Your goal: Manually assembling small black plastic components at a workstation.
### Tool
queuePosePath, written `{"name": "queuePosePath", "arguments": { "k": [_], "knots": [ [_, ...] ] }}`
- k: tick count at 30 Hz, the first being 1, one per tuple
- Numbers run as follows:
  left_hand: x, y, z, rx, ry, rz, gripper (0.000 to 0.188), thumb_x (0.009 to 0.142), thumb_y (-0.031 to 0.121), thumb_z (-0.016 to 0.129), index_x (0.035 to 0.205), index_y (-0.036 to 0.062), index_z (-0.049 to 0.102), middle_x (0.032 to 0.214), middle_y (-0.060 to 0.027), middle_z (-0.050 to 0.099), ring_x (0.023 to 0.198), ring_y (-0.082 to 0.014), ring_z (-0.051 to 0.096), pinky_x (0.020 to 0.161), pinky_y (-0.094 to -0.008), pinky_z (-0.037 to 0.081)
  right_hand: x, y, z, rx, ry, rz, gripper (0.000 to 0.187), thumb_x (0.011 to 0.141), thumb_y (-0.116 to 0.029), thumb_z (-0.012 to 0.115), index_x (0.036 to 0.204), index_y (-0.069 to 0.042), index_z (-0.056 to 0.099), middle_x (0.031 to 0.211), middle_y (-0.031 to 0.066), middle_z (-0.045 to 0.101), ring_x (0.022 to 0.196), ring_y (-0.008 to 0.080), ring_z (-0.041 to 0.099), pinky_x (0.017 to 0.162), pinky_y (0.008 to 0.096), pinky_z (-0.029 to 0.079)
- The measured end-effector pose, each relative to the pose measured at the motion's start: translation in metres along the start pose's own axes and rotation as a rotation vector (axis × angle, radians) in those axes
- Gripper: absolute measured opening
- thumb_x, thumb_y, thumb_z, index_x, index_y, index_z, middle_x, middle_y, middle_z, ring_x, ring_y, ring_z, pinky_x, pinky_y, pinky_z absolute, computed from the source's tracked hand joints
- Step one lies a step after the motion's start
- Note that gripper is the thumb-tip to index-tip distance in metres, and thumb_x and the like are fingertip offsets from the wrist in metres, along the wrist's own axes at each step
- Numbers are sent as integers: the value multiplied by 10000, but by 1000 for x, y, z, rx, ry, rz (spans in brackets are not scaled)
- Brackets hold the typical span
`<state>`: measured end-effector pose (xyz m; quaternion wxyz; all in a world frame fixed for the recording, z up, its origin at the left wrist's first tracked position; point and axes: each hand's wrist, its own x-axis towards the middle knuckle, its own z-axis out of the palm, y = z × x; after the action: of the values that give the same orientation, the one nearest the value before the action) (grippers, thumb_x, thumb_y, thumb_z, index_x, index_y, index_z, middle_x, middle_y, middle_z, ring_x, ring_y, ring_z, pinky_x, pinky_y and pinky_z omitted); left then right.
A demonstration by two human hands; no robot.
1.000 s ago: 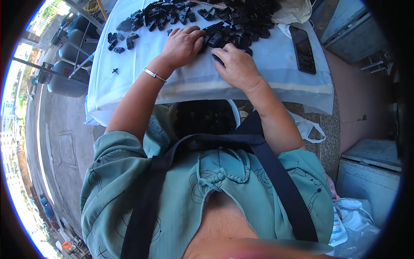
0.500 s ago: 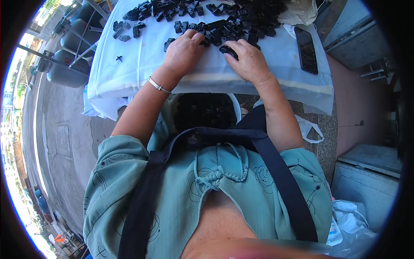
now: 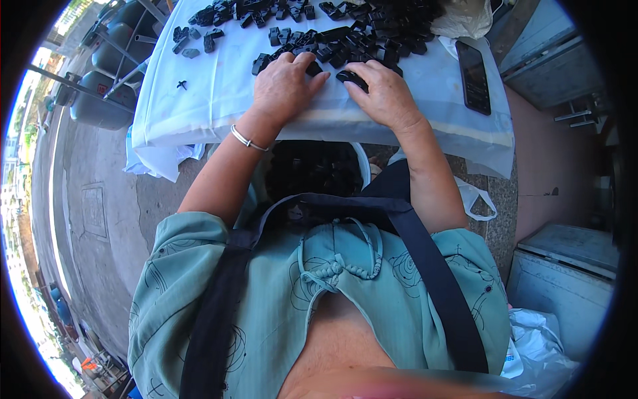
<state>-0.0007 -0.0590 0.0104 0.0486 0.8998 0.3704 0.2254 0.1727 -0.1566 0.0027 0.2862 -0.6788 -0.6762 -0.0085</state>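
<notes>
Black and plastic-looking, an elongated moulded piece (image 3: 352, 78) lies between the thumb and fingers of the right hand (image 3: 384, 96), which appears closed on it. Its long axis slants across the front of that hand, from a far left end to a near right end by the palm. The left hand (image 3: 286, 86) is apart from the right, with a strip of white tablecloth (image 3: 332, 103) between them; a small black part (image 3: 314, 68) shows by its forefinger and thumb, but I cannot tell whether it is gripped or only touched. The elongated piece is nearer the right hand, its far end facing the left thumb.

Just beyond the fingertips spreads a heap of black parts (image 3: 392, 33), thickest ahead of the right hand. Ahead and left of the left hand sits a small separate group of parts (image 3: 209, 43); nearer, well to its left, lies a little cross-shaped black bit (image 3: 181, 85). Right of the right hand is a dark smartphone (image 3: 474, 80), with a crumpled translucent bag (image 3: 462, 18) beyond. Below the hands, past the table's near edge, a pale-rimmed tub (image 3: 364, 166) holds more dark parts.
</notes>
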Motion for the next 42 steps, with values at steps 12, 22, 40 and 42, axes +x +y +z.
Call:
{"name": "queuePosePath", "arguments": {
  "k": [12, 22, 40, 42],
  "knots": [
    [-21, -29, -12, -609, -171, 76, 712, 710, 52, 759, 1339, 149, 440, 984, -122, 676, 925, -268, 652, 832, -356, 522, 6, -23, 17, 290, 168, -347, 290, 800, -45, 686, 1087, -91, 673, 1031, 99, 643, 900, 256, 641, 782, 303, 542],
    [-20, -38, -16, -434, 57, 393, 610, 724, 110, 766, 1274, 84, 502, 1103, -148, 632, 869, -286, 660, 803, -359, 528, 4, -31, 26, 219, 78, -328, 196, 805, -64, 682, 998, -75, 714, 955, 89, 649, 833, 238, 633, 751, 340, 519],
    [1, -37, -26, -219, -123, 128, 362, 803, 121, 640, 1161, 103, 592, 996, -167, 629, 889, -319, 634, 800, -387, 523, 11, -24, -3, -75, 162, -238, 292, 806, -103, 677, 1078, -23, 607, 1024, 126, 610, 948, 290, 614, 812, 369, 513],
    [7, -33, -32, -234, -178, 102, 365, 795, 109, 645, 1156, 99, 592, 979, -160, 632, 876, -306, 638, 786, -376, 527, 6, -30, -11, -244, -51, -81, 291, 826, -124, 658, 1095, -27, 608, 986, 124, 602, 900, 290, 610, 790, 371, 508]
  ]
}}
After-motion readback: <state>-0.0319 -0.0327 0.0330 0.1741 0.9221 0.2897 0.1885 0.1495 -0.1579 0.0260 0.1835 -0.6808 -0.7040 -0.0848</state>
